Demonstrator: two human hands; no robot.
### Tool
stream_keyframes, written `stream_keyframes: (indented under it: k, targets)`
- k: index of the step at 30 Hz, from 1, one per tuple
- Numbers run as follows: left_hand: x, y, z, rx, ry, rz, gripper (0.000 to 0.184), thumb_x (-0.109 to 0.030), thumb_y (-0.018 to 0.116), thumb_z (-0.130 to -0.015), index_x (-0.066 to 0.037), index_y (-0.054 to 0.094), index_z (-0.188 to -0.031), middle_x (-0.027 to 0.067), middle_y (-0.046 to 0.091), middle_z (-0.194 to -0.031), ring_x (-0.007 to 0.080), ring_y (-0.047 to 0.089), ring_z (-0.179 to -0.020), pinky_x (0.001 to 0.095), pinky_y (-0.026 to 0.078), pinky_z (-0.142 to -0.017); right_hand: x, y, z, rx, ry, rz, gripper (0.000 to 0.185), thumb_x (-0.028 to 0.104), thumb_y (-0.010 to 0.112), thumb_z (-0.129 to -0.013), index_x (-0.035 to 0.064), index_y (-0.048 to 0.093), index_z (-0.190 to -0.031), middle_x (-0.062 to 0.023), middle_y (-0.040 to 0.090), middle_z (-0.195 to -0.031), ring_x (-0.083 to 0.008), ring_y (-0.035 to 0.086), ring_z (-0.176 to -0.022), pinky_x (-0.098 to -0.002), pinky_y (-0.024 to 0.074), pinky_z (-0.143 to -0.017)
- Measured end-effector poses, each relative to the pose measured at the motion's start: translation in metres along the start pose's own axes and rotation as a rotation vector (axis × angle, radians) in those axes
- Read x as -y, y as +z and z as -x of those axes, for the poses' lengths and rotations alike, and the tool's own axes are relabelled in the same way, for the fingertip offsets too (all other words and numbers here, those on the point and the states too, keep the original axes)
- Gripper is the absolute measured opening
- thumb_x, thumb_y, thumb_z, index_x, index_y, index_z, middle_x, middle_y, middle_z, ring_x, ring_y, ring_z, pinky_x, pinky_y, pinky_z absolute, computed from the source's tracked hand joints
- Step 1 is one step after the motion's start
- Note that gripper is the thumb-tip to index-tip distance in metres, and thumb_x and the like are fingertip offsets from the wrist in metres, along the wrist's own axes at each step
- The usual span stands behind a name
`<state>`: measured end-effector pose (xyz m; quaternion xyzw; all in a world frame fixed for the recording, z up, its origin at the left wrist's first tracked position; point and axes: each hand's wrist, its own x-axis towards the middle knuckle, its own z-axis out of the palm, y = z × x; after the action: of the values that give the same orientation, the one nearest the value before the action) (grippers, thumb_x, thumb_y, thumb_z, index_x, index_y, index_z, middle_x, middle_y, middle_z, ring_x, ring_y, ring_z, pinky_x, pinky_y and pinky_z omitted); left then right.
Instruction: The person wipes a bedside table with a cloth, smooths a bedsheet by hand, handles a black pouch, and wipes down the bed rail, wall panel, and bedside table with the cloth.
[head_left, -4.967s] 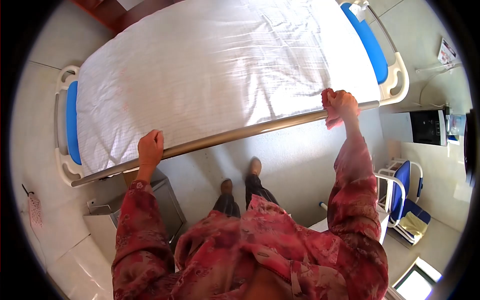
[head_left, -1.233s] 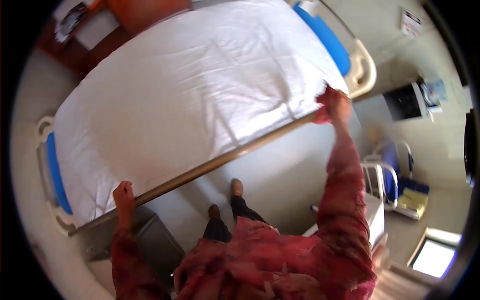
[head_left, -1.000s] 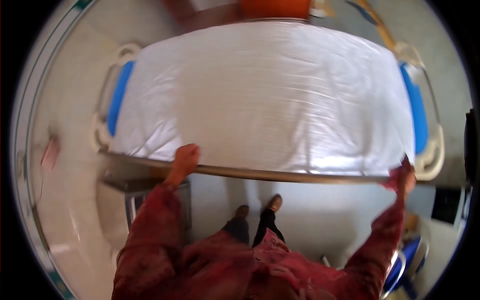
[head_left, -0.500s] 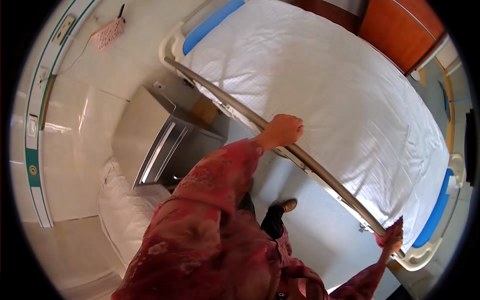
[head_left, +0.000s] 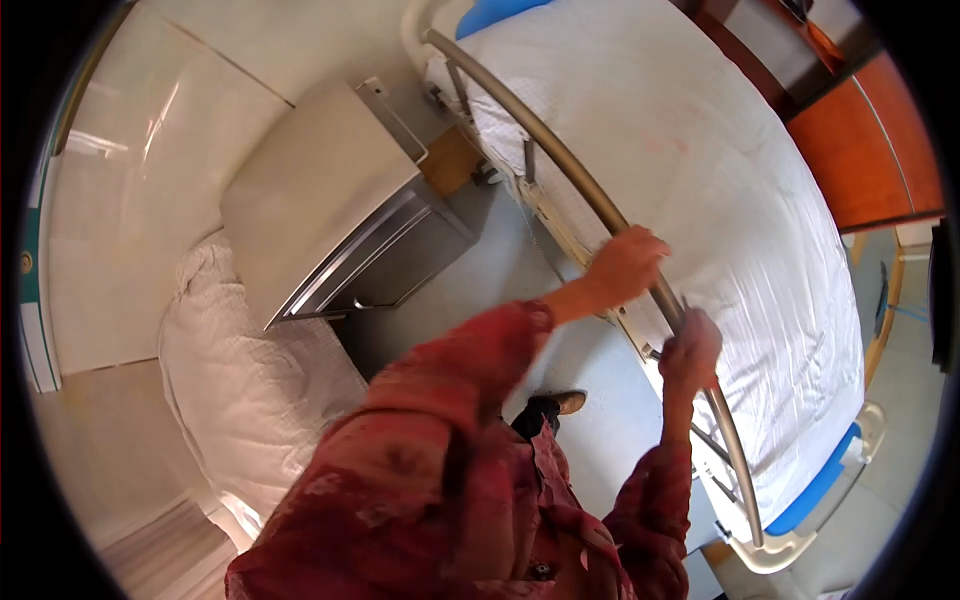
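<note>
A long brown-grey bed rail [head_left: 560, 150] runs along the near side of a bed with a white sheet [head_left: 740, 200]. Short upright posts show beneath the rail at both ends. My left hand [head_left: 628, 266] is wrapped over the rail near its middle. Just below it, my right hand [head_left: 692, 348] is closed around the same rail, somewhat blurred. Both sleeves are red and patterned. Parts of the rail are hidden under my fingers.
A metal-grey bedside cabinet [head_left: 320, 190] stands left of the bed. Below it lies white quilted bedding [head_left: 250, 360]. Blue-and-cream end boards [head_left: 815, 485] close off the bed. Reddish-brown wooden furniture [head_left: 860, 150] stands beyond it. My shoe [head_left: 570, 402] is on the pale floor.
My right hand has moved from the rail's far right end to beside my left hand. The rail now stands higher, with its posts showing. My view has shifted.
</note>
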<state>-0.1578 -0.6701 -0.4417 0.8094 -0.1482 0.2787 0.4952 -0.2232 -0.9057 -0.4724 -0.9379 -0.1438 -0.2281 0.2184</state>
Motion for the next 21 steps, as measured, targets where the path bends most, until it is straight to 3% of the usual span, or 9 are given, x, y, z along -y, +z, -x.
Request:
stream_keyframes:
  k: [2, 3, 4, 5, 7, 9, 12, 13, 21]
  targets:
    - [0.067, -0.071, 0.012, -0.045, 0.052, -0.264, 0.022, -0.002, 0.066, -0.079, -0.012, 0.072, -0.098, 0.0099, 0.067, -0.091, 0.0322, 0.065, -0.09, 0.0409, 0.055, -0.077, 0.053, 0.026, -0.048, 0.295, 0.06, 0.026, 0.045, -0.001, 0.069, -0.086, 0.0021, 0.06, -0.129, -0.0194, 0.063, -0.128, -0.0391, 0.056, -0.122, -0.0472, 0.0425, -0.106]
    - [0.086, -0.126, 0.013, -0.074, 0.048, -0.383, 0.025, 0.0, 0.066, -0.077, -0.013, 0.072, -0.098, 0.0092, 0.068, -0.09, 0.0315, 0.064, -0.092, 0.0417, 0.054, -0.078, 0.074, 0.044, -0.061, 0.115, -0.069, -0.148, 0.054, -0.004, 0.07, -0.082, 0.0034, 0.056, -0.134, -0.0198, 0.058, -0.134, -0.0397, 0.053, -0.126, -0.0478, 0.0409, -0.107]
    - [0.117, -0.175, 0.019, -0.047, -0.052, -0.527, 0.025, 0.0, 0.065, -0.078, -0.014, 0.073, -0.097, 0.0094, 0.068, -0.092, 0.0317, 0.063, -0.094, 0.0421, 0.054, -0.082, 0.096, 0.059, -0.081, 0.096, -0.126, -0.165, 0.057, -0.006, 0.07, -0.081, 0.004, 0.056, -0.135, -0.02, 0.056, -0.134, -0.0416, 0.053, -0.124, -0.0476, 0.042, -0.105]
    - [0.145, -0.221, 0.029, -0.155, -0.122, -0.687, 0.021, 0.0, 0.064, -0.079, -0.013, 0.073, -0.094, 0.0102, 0.068, -0.097, 0.0329, 0.061, -0.097, 0.0435, 0.052, -0.086, 0.111, 0.073, -0.099, 0.165, -0.151, -0.166, 0.059, -0.006, 0.069, -0.081, 0.0042, 0.054, -0.138, -0.0199, 0.056, -0.132, -0.0421, 0.053, -0.121, -0.0481, 0.043, -0.103]
    - [0.172, -0.315, 0.045, -0.123, -0.264, -0.83, 0.023, -0.005, 0.065, -0.084, -0.01, 0.069, -0.106, 0.014, 0.064, -0.102, 0.0363, 0.058, -0.102, 0.0462, 0.049, -0.092, 0.137, 0.103, -0.133, 0.235, -0.191, -0.153, 0.061, -0.006, 0.067, -0.082, 0.0044, 0.052, -0.14, -0.0199, 0.056, -0.131, -0.0426, 0.053, -0.118, -0.0487, 0.044, -0.102]
    - [0.19, -0.361, 0.061, -0.26, -0.423, -0.976, 0.019, -0.01, 0.064, -0.087, -0.009, 0.068, -0.106, 0.0127, 0.062, -0.106, 0.0336, 0.057, -0.105, 0.0426, 0.047, -0.094, 0.16, 0.137, -0.167, 0.474, -0.107, -0.195, 0.066, -0.005, 0.066, -0.083, 0.0054, 0.048, -0.145, -0.0204, 0.055, -0.125, -0.0434, 0.054, -0.111, -0.0498, 0.0464, -0.097]
    - [0.207, -0.383, 0.072, -0.251, -0.419, -1.03, 0.021, -0.015, 0.065, -0.09, -0.008, 0.064, -0.11, 0.013, 0.058, -0.111, 0.0346, 0.054, -0.108, 0.045, 0.044, -0.095, 0.199, 0.181, -0.204, 0.313, -0.337, -0.147, 0.069, -0.004, 0.067, -0.083, 0.0061, 0.045, -0.148, -0.0208, 0.055, -0.12, -0.0432, 0.054, -0.109, -0.0499, 0.048, -0.094]
    - [0.207, -0.381, 0.072, -0.206, -0.414, -1.108, 0.028, -0.015, 0.066, -0.091, -0.008, 0.062, -0.118, 0.0137, 0.057, -0.114, 0.0356, 0.052, -0.109, 0.048, 0.043, -0.096, 0.211, 0.195, -0.212, 0.274, -0.366, -0.118, 0.067, -0.002, 0.067, -0.084, 0.0062, 0.046, -0.147, -0.0211, 0.055, -0.12, -0.0431, 0.055, -0.106, -0.0489, 0.05, -0.092]
    - [0.204, -0.384, 0.06, -0.141, -0.498, -1.054, 0.035, -0.018, 0.066, -0.091, -0.006, 0.058, -0.123, 0.0155, 0.054, -0.117, 0.0376, 0.05, -0.117, 0.0514, 0.039, -0.101, 0.293, 0.289, -0.291, 0.141, -0.493, -0.118, 0.055, 0.004, 0.064, -0.09, 0.0041, 0.05, -0.143, -0.0213, 0.056, -0.115, -0.0417, 0.057, -0.101, -0.049, 0.0524, -0.085]
